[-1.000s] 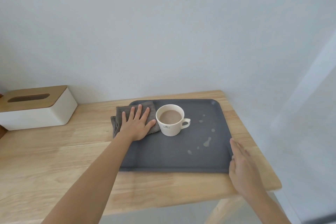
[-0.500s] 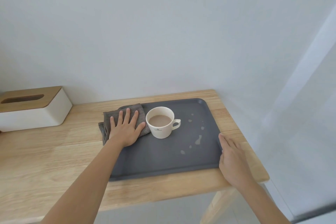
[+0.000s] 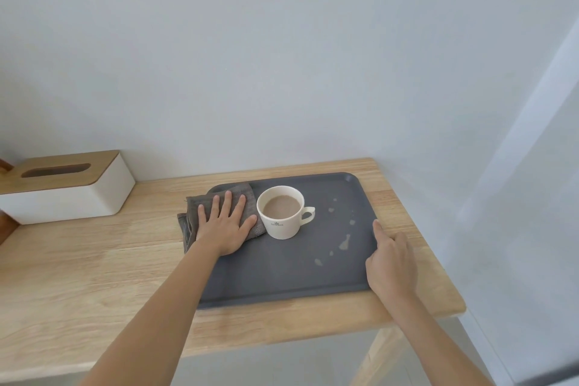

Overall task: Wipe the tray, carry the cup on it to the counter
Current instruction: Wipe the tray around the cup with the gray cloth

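Note:
A dark grey tray lies on the wooden table. On its back half stands a white cup of milky brown drink, handle to the right. Several pale spilled drops dot the tray to the right of the cup. A folded grey cloth lies over the tray's back left corner. My left hand presses flat on the cloth with fingers spread, just left of the cup. My right hand rests against the tray's right rim, fingers together, gripping nothing that I can see.
The wooden table stands against a plain white wall. A white tissue box with a wooden lid sits at the back left. The table's right edge lies just beyond the tray, with a wooden leg below.
My left hand has stayed flat on the cloth beside the cup. My right hand has slid a little forward along the tray's right rim. The view has shifted slightly.

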Motion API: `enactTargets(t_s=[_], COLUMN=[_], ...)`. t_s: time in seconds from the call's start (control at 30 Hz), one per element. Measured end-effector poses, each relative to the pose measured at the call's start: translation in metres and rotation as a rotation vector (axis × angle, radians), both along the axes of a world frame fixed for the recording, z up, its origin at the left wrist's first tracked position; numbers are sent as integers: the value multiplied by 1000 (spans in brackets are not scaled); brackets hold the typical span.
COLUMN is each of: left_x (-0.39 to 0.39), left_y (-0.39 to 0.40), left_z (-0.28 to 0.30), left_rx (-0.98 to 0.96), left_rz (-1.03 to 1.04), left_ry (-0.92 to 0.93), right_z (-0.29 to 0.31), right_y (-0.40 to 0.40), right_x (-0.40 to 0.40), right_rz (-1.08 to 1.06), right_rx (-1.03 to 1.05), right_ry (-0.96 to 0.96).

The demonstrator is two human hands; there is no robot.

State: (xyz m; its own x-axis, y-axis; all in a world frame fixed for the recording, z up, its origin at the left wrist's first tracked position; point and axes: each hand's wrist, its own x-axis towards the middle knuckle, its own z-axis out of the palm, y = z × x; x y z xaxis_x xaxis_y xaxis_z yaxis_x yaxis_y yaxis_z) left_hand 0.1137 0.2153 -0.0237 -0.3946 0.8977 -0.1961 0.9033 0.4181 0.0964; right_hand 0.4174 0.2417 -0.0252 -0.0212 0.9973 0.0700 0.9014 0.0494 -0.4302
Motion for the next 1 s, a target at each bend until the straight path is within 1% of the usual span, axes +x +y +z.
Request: enactTargets(t_s=[0.13,0.27,0.33,0.47,0.53,0.63,0.73,0.8,1.0], left_x=[24,39,33,16,9,5,7,11,27], left_y=[-36,-73,-68,-33,-17,-4,-7,-14,-50], left_z=[-2,-6,-7,-8,-7,-4,-5,-6,-11], left_rx=[8,24,22,38,44,43,43,46,68], left_rz=[0,-18,-25,-17,-16,-24,-19,-7,-3], left_ry=[-27,8,10,-11,-13,-11,-13,-18,6], right_z=[-4,-7,-8,-11,-12,-14,-16,-17,-16], right_y=[3,4,4,5,3,5,6,9,12], right_x=[-1,-1,0,2,4,7,10,11,11], right_rz=[-21,-12,-6,4,15,35,130,175,196], right_rx=[26,33,30,30,71,97,32,-15,-51], right_ry=[32,22,11,4,2,-61,-130,-141,-134])
